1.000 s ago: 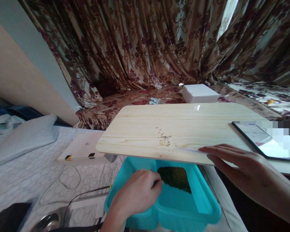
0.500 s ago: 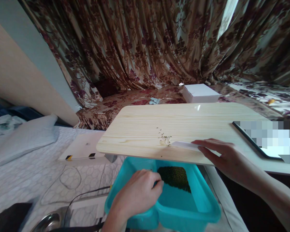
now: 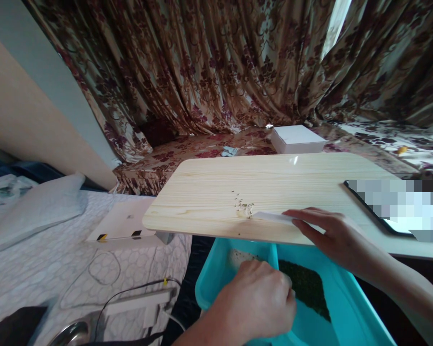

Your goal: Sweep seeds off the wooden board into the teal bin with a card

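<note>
My right hand [image 3: 324, 226] pinches a flat white strip [image 3: 272, 217], like card or folded paper, low over the wooden tabletop. The strip's far end lies beside a small scatter of mixed grains [image 3: 244, 209]. Below the table's front edge, my left hand [image 3: 258, 298] is closed on the middle divider of a turquoise two-part bin [image 3: 209, 269]; its fingertips are mostly hidden. Pale grains [image 3: 240, 257] lie in the bin's left compartment. Dark green grains [image 3: 306, 286], like mung beans, cover the back of the right one.
A tablet-like device [image 3: 389, 206] rests on the right of the wooden table [image 3: 202, 182]. Behind the table stands a white box [image 3: 298, 137]. On the bed at left are a flat white box [image 3: 122, 218], cables, a power strip [image 3: 140, 302] and a metal bowl [image 3: 72, 334].
My left hand and the turquoise bin have shifted right and nearer me, uncovering the pale grains in its left compartment. My right hand and the white strip have stayed almost still.
</note>
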Available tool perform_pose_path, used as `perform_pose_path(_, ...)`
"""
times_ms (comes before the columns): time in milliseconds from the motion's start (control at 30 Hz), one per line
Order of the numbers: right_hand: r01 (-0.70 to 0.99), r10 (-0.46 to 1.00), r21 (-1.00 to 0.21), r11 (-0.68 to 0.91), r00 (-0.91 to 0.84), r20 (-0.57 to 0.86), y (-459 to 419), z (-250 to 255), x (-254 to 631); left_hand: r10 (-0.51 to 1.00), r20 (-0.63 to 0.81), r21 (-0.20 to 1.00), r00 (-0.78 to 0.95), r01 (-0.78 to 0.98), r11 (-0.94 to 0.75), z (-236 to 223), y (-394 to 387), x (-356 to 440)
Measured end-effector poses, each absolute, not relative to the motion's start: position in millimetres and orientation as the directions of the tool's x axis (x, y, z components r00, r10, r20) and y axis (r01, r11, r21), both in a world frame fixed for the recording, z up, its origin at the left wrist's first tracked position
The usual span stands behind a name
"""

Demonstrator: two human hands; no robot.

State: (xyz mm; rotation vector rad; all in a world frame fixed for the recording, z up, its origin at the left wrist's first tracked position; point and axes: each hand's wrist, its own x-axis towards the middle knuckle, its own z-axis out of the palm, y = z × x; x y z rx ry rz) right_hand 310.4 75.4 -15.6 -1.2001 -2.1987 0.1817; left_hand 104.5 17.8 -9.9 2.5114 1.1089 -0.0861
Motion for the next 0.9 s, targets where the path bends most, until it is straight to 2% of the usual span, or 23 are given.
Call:
perform_pose_path(267, 0.648, 0.752, -0.397, 0.650, -0.473, 0.460, 64, -8, 305, 0.603, -0.177, 0.294, 0.778, 0.627, -0.722, -10, 14, 126)
perform_pose_path(467, 0.581, 0.729, -0.441, 0.684, -0.555, 0.400, 39, 4, 305, 0.610, -0.133, 0.276, 0.781, 0.620, -0.734, -13, 10, 125)
perform_pose_path(567, 0.587, 0.736, -0.444, 0.677, -0.541, 0.407, 37, 6, 305, 0.620, -0.130, 0.277, 0.774, 0.629, -0.726, -16, 7, 122)
perform_pose_path(700, 0.613, 0.733, -0.415, 0.673, -0.476, 0.485, 48, 4, 299, 0.682, -0.183, 0.326, 0.708, 0.698, -0.638, -15, 6, 103)
perform_pose_path(800, 0.611, 0.737, -0.423, 0.670, -0.479, 0.477, 57, 2, 290, 0.736, -0.246, 0.424, 0.631, 0.753, -0.504, -11, 6, 76)
perform_pose_path(900, 0.614, 0.748, -0.432, 0.661, -0.486, 0.453, 63, 2, 281, 0.802, -0.258, 0.433, 0.538, 0.807, -0.402, -7, 3, 48)
